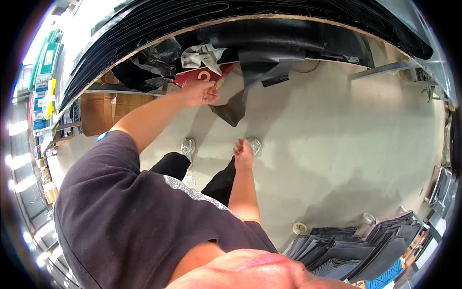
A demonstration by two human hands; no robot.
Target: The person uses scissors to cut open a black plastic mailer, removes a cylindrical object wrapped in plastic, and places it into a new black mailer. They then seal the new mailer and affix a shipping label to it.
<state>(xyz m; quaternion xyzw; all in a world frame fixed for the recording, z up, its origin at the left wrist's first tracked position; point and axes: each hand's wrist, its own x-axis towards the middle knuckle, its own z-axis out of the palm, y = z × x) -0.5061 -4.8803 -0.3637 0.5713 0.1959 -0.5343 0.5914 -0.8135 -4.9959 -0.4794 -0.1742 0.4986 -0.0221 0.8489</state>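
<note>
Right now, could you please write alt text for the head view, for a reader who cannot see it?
A person looking down reaches their left hand to a red sheet under a workbench stacked with black mats, while the right hand hangs free above a grey concrete floor. A crumpled white cloth lies beside the red sheet, and more dark mats are stacked at lower right.

The scene was brightly and evenly lit, with blown-out glare along the frame's far left rim. Soft shadows lay on the floor (337,125) at centre. Fisheye distortion bent straight edges near the rim, and the bottom edge was blurred.
</note>
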